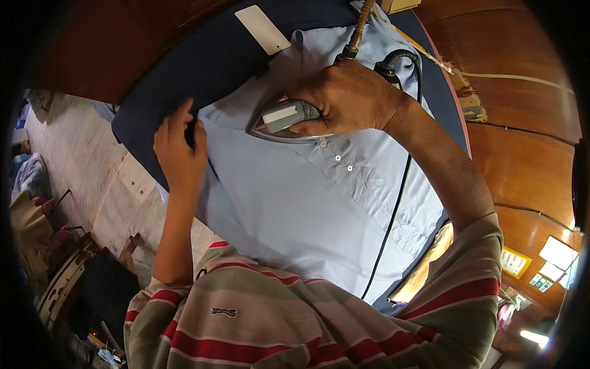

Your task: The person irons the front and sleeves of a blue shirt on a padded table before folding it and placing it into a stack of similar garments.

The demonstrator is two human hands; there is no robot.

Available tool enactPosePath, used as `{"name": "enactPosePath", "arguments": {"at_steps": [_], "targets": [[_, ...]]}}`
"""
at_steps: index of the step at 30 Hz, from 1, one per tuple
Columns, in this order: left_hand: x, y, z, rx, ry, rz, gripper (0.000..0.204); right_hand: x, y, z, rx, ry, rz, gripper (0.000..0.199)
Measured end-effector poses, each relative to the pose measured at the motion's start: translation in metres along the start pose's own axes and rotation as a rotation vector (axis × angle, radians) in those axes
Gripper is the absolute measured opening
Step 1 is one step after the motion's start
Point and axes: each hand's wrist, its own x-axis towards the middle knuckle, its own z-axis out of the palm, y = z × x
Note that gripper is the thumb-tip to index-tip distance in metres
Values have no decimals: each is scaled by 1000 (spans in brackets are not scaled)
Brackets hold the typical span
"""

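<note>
A light blue shirt (264, 184) lies spread over a dark navy ironing board (178, 77), with small white buttons (338, 158) along its front. My right hand (350, 95) grips the handle of a steam iron (283, 118), whose soleplate rests on the shirt with its tip pointing left. A brown hose (357, 31) and a black cord rise from the iron's rear. At the shirt's left edge is my left hand (180, 144), thumb and fingers apart, next to the cloth and the board's dark cover. Whether it touches the fabric I cannot tell.
A pale flat plate (263, 29) lies at the board's far side. The black cord (393, 227) runs down across the shirt on the right. Brown wood panelling (510, 147) stands along the right, with papers on it. Clothes and a chair-like frame (61, 283) are at lower left.
</note>
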Motion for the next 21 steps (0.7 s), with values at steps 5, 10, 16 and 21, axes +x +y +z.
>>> {"name": "enactPosePath", "arguments": {"at_steps": [5,10,16,21], "targets": [[-75,103,39,-363,-495,622,39,1,-2,-2,27,35,-43,39],[-98,146,110,-87,-586,695,41,1,-1,-4,-30,63,-80,41],[-112,157,108,-48,-657,599,38,3,3,0,-46,95,-43,41],[-121,155,106,-72,-627,587,38,-3,0,4,-4,80,-165,41]]}}
